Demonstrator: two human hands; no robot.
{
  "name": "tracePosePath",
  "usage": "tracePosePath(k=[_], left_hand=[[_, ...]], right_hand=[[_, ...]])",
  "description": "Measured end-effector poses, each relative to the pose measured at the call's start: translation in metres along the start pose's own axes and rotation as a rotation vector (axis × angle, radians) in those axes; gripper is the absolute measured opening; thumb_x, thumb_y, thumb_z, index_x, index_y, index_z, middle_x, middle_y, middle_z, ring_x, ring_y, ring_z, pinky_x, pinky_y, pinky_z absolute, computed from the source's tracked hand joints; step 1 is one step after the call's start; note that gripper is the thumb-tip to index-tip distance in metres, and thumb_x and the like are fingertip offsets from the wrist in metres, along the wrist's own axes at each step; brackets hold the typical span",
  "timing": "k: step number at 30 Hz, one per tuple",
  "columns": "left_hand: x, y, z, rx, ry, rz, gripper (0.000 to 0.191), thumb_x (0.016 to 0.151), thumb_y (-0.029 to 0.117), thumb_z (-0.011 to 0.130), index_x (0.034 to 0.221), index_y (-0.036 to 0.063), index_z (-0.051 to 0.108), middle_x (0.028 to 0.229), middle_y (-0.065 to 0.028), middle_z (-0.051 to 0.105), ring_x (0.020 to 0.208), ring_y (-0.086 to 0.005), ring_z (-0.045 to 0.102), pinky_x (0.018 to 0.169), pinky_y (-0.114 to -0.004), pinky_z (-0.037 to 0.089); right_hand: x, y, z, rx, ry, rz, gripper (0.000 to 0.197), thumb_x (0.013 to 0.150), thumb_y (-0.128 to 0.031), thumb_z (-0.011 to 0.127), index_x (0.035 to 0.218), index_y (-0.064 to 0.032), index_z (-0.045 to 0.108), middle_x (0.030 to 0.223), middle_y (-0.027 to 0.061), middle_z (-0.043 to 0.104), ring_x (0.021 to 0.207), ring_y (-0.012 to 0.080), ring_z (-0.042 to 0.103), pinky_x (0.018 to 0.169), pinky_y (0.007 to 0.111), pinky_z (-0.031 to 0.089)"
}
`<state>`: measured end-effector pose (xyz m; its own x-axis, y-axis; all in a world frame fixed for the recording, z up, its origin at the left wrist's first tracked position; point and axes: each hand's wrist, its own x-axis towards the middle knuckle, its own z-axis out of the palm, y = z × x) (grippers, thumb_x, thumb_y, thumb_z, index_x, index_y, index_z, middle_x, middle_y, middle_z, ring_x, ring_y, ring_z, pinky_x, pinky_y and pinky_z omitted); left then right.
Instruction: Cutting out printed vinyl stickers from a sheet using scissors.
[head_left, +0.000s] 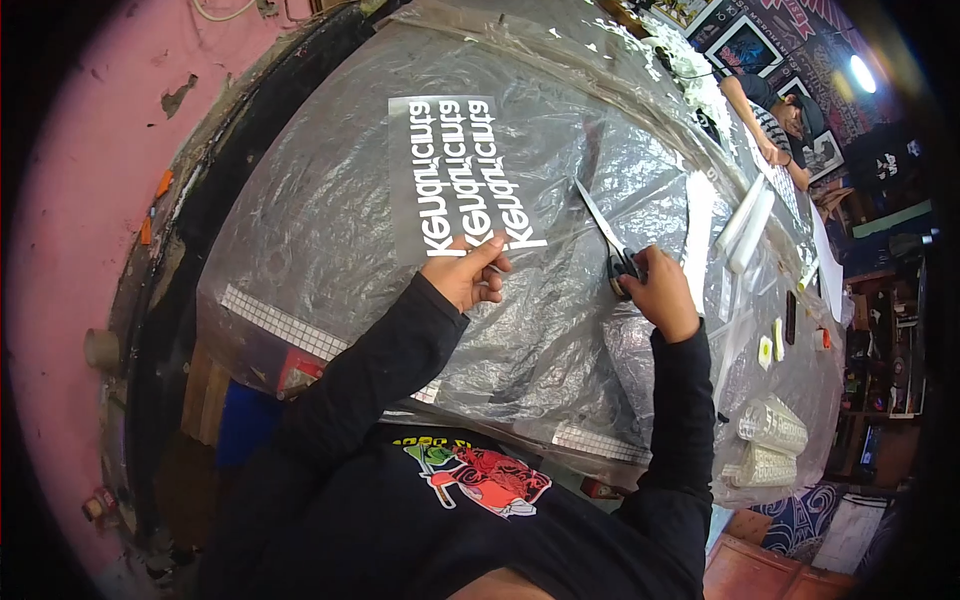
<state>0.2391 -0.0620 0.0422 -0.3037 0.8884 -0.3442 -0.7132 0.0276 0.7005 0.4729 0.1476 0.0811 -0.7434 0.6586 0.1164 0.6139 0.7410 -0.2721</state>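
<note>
My left hand (471, 274) pinches the near edge of a clear sheet (407, 180) that bears white cut lettering in several strips' width, lying over a table covered in wrinkled clear plastic film (330, 180). To the right, my right hand (664, 291) has its fingers at the black handles of a pair of scissors (604, 223). The blades point up and away to the left, toward the far side of the table, and look slightly apart at most. The scissors do not touch the lettered sheet.
Rolls of white material (751, 231) lie at the right, near a white strip (699, 232). Lettered rolls (772, 421) rest at the near right. White scraps (694, 82) are piled at the far edge, where another person (780, 124) leans over the table. A pink wall (82, 225) stands left.
</note>
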Motion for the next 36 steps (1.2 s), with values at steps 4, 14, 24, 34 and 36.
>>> tracePosePath(k=[4,14,24,34,36], left_hand=[[-0.002,0.000,-0.003,0.010,-0.032,0.044,0.028,0.095,0.025,0.059,0.114,0.0053,0.054,0.081,-0.0023,0.058,0.061,-0.0059,0.057,0.053,-0.021,0.052],[-0.004,0.005,-0.001,-0.041,0.020,0.075,0.028,0.096,0.029,0.057,0.114,0.0062,0.054,0.083,-0.0016,0.057,0.062,-0.0059,0.056,0.050,-0.021,0.051],[-0.003,0.022,-0.002,-0.201,0.042,0.264,0.020,0.097,0.025,0.057,0.111,0.0110,0.055,0.084,-0.0009,0.059,0.064,-0.0074,0.056,0.052,-0.022,0.048],[-0.001,0.019,-0.003,-0.091,0.104,0.280,0.019,0.096,0.027,0.057,0.101,0.0096,0.055,0.084,-0.0010,0.059,0.064,-0.0077,0.054,0.054,-0.021,0.046],[-0.004,0.021,0.002,-0.010,0.100,0.306,0.022,0.095,0.027,0.058,0.104,0.0073,0.055,0.083,-0.0028,0.059,0.063,-0.0090,0.054,0.053,-0.022,0.045]], right_hand=[[0.001,-0.004,0.007,-0.113,0.040,0.060,0.031,0.070,-0.017,0.075,0.088,0.0027,0.060,0.081,0.0216,0.063,0.079,0.0407,0.061,0.070,0.045,0.048],[-0.001,-0.007,-0.004,0.598,-0.279,0.238,0.018,0.080,-0.008,0.063,0.089,0.0077,0.063,0.075,0.0106,0.069,0.064,0.0154,0.065,0.061,0.028,0.050],[-0.013,-0.053,-0.018,1.118,-0.763,0.022,0.054,0.078,-0.036,0.079,0.104,0.0035,0.053,0.088,0.0066,0.064,0.083,0.0155,0.065,0.072,0.027,0.051],[-0.030,-0.110,0.021,1.283,-0.849,0.126,0.065,0.079,-0.048,0.075,0.113,0.0010,0.049,0.094,0.0041,0.058,0.085,0.0125,0.059,0.075,0.026,0.049],[-0.031,-0.117,0.026,1.312,-0.859,0.155,0.067,0.079,-0.051,0.073,0.114,0.0013,0.048,0.093,0.0045,0.058,0.084,0.0132,0.060,0.074,0.027,0.050]])
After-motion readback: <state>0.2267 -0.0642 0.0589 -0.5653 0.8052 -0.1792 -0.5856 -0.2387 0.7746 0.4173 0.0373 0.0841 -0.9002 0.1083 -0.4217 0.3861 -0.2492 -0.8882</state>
